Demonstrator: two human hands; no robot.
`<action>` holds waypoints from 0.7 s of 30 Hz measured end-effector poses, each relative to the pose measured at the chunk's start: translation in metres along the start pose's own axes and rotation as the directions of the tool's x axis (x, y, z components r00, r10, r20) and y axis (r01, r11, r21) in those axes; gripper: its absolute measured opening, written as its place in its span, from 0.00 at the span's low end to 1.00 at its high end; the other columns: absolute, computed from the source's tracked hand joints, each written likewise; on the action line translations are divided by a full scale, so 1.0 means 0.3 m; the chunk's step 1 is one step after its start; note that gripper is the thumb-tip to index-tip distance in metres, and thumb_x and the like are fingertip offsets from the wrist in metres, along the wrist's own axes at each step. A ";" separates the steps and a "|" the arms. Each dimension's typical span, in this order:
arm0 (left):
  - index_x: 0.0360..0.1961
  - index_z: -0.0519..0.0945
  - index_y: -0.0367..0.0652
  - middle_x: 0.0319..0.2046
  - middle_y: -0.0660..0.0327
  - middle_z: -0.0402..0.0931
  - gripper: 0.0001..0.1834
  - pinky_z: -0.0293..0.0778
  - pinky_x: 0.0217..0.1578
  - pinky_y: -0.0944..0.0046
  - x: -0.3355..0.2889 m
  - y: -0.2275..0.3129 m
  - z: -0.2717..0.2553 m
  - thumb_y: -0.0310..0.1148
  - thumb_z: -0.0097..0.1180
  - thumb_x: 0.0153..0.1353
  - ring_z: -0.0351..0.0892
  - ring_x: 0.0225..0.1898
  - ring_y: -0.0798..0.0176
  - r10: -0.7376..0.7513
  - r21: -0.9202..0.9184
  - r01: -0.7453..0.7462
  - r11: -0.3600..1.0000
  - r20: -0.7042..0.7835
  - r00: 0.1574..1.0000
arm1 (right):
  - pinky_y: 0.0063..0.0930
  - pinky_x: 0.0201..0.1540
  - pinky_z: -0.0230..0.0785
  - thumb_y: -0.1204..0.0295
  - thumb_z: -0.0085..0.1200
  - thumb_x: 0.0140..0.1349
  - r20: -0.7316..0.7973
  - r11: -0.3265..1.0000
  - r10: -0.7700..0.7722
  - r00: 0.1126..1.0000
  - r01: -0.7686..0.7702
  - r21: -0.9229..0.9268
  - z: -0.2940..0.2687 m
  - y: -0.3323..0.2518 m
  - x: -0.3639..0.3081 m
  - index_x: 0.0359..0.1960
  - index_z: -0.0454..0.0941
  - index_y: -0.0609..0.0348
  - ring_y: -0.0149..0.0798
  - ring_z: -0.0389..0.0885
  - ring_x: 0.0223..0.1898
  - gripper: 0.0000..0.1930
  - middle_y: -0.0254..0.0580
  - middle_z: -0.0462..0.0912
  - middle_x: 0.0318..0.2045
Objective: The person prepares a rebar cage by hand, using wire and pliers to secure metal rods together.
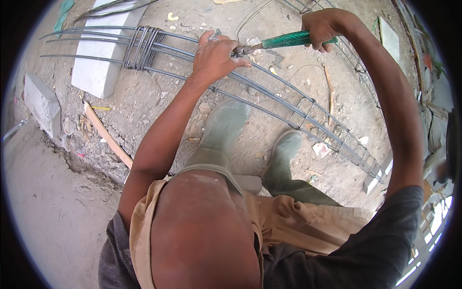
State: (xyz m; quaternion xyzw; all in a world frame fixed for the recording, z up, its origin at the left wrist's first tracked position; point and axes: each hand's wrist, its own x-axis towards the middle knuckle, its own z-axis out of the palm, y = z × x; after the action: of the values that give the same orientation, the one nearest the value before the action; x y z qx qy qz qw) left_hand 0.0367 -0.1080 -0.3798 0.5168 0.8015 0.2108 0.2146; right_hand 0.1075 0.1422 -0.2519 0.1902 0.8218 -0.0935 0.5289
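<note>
A long cage of steel reinforcing bars [269, 94] runs from the upper left down to the right in front of me. My left hand [214, 57] is closed over its bars, thumb pointing right. In my right hand [320, 30] is a pair of pincers [286, 40] with green-covered handles, held level above the cage. The metal jaws sit beside my left thumb at a bar; what lies between them is too small to make out. Several stirrups [143, 47] are bunched around the bars left of my left hand, while others stand spaced out toward the lower right.
A pale concrete block [103, 60] supports the cage's left end, and another block [42, 103] lies farther left. Loose thin wires [115, 10] rest at the top. A wooden strip [108, 135] slants nearby. My boots [225, 126] stand on rubble-strewn ground. Another bar cage [358, 65] lies upper right.
</note>
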 end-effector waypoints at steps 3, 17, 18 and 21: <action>0.47 0.84 0.41 0.44 0.54 0.83 0.37 0.45 0.70 0.54 -0.002 0.005 -0.005 0.62 0.67 0.46 0.77 0.54 0.60 -0.003 0.025 0.003 1.000 0.006 1.000 | 0.33 0.24 0.75 0.79 0.61 0.41 -0.035 0.993 0.008 0.999 -0.012 -0.121 -0.058 0.018 0.039 0.31 0.82 0.66 0.39 0.80 0.16 0.11 0.49 0.81 0.17; 0.47 0.84 0.47 0.42 0.57 0.83 0.33 0.45 0.70 0.53 -0.017 -0.017 0.013 0.60 0.67 0.48 0.76 0.55 0.59 -0.025 0.017 0.023 1.000 0.075 0.997 | 0.26 0.14 0.67 0.72 0.64 0.47 0.308 0.823 -0.228 0.923 0.014 0.568 0.163 0.144 0.113 0.25 0.81 0.68 0.35 0.77 0.12 0.10 0.45 0.80 0.15; 0.46 0.85 0.47 0.42 0.57 0.83 0.32 0.45 0.70 0.53 -0.015 -0.025 0.012 0.59 0.67 0.48 0.76 0.55 0.58 -0.025 0.008 0.024 1.000 0.054 0.998 | 0.26 0.14 0.67 0.72 0.65 0.47 0.296 0.811 -0.225 0.928 0.010 0.585 0.164 0.147 0.126 0.24 0.81 0.68 0.35 0.76 0.12 0.10 0.45 0.80 0.15; 0.47 0.84 0.46 0.41 0.57 0.83 0.32 0.44 0.70 0.52 -0.021 -0.026 0.010 0.59 0.67 0.48 0.77 0.55 0.58 -0.029 0.012 0.028 1.000 0.062 0.998 | 0.27 0.14 0.66 0.74 0.65 0.48 0.265 0.755 -0.256 0.930 0.021 0.656 0.222 0.148 0.139 0.23 0.81 0.68 0.35 0.76 0.12 0.08 0.45 0.80 0.15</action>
State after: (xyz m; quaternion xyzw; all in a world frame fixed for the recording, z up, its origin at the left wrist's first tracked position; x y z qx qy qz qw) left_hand 0.0351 -0.1164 -0.3859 0.5127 0.8030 0.1869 0.2395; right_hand 0.1659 0.1679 -0.3158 0.2784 0.6481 -0.4396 0.5561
